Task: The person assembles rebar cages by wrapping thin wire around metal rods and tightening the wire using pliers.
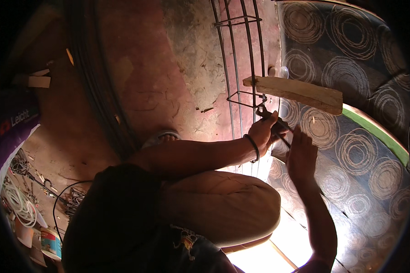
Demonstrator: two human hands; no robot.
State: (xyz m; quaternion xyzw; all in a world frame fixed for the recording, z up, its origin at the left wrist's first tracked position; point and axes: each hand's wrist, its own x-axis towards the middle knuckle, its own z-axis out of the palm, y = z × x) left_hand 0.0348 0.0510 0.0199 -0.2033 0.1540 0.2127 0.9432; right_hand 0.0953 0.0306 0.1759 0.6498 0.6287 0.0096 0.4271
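Note:
A long cage of thin steel bars (229, 41) with square wire stirrups (241, 98) runs away from me. At its right side, near one stirrup corner, is the head of a dark pair of pincers (262, 112). My left hand (264, 133), with a black band at the wrist, is closed around the pincers near the head. My right hand (303, 152) is closed at the handle end, just right of and below the left. The exact grip of the right fingers is partly hidden, and whether the jaws bite a wire is too small to tell.
A rough wooden piece (300, 92) lies across the cage's right side, over a sheet patterned with circles (351, 177). A green strip (378, 136) edges it. Left are long dark bars (93, 77), a purple bag (16, 118), coiled pale tubing (20, 207) and a tin (51, 243).

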